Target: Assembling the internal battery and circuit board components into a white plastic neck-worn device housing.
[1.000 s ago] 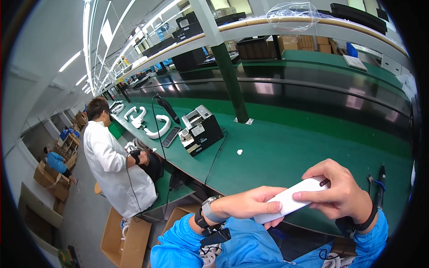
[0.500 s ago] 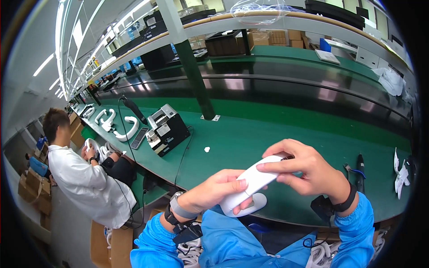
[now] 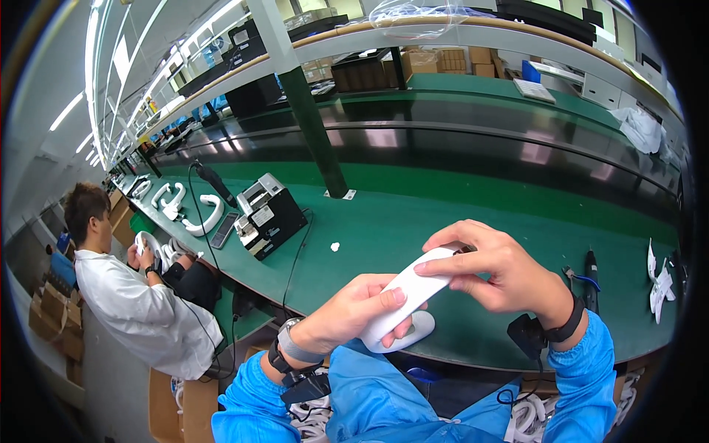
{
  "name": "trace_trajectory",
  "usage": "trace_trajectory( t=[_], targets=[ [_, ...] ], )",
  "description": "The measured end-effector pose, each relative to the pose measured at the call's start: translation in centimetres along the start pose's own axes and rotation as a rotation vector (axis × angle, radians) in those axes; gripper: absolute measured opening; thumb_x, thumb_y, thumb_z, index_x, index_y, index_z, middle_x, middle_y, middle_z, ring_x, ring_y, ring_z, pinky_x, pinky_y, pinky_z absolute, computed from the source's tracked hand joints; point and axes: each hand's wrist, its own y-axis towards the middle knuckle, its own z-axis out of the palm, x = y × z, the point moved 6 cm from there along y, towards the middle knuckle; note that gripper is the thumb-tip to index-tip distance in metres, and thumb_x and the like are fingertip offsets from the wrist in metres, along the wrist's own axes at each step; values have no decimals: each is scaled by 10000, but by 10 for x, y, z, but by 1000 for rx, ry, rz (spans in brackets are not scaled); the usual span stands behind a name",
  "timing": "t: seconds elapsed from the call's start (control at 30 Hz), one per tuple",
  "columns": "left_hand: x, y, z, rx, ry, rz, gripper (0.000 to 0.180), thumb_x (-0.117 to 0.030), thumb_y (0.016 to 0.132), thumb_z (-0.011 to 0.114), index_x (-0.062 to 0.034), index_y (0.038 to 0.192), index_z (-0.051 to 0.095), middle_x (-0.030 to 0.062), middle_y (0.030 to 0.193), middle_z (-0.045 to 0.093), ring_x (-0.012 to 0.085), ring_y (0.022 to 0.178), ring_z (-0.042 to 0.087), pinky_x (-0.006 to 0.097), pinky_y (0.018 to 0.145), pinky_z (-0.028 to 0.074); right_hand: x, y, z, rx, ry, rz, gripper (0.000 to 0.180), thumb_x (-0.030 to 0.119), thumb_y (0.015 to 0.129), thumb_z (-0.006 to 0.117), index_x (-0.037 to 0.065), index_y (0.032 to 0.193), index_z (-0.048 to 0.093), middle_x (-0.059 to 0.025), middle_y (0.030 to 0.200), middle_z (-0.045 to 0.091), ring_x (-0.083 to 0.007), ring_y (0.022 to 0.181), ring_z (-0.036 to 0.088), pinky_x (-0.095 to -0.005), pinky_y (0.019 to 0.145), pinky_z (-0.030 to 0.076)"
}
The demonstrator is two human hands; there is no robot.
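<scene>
A long, smooth white plastic part (image 3: 418, 283) with a curved, hook-like lower end is held above the front edge of the green bench. My left hand (image 3: 362, 308) is closed round its lower half, thumb on top and fingertips showing beneath. On the upper end, my right hand (image 3: 496, 272) grips with thumb and fingers; something small and dark shows under those fingers, too hidden to name. Both my wrists carry black straps with small black boxes.
On the bench (image 3: 384, 236) stand a black tape dispenser-like machine (image 3: 272, 219), a phone (image 3: 224, 230), a corded black tool (image 3: 216, 184) and white curved parts (image 3: 205, 215). At right lie pliers (image 3: 580, 277), a black screwdriver (image 3: 591, 275) and white pieces (image 3: 660, 286). A co-worker (image 3: 133, 310) sits left.
The white part has turned slightly in my hands, so the seam across it no longer shows. My right hand still grips its upper end, fingers slightly shifted. The view has moved a little.
</scene>
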Motion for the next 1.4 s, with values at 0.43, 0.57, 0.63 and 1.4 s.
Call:
trace_trajectory(
  t=[0.43,0.57,0.63,1.4],
  targets=[
    [3,89,24,-409,1262,797,228,-183,857,666,-31,1017,609,144,745,642,343,647,645,409,566,496,-90,-66,19,-561,1368,353,569,266,956,622,-28,1393,407,-183,1243,594,-298,1174,590,-448,1050,444],
    [23,128,29,-369,1246,836,290,-189,853,668,8,1053,597,157,735,633,333,651,641,425,570,506,-130,-97,9,-629,1381,324,563,277,946,631,-39,1363,424,-175,1187,623,-307,1121,621,-461,1022,478],
    [37,150,30,-333,1298,776,331,-196,860,660,38,1081,583,164,730,629,333,657,642,425,582,514,-147,-115,6,-662,1358,371,562,273,941,639,-42,1356,429,-173,1167,627,-314,1101,628,-456,1011,488],
    [67,198,20,-121,757,598,315,-139,896,626,-3,1175,572,140,1012,663,273,934,678,354,802,539,-172,-145,-2,-792,1185,455,489,207,898,676,-26,1269,459,-108,928,608,-203,883,617,-429,1019,451]
  ],
)
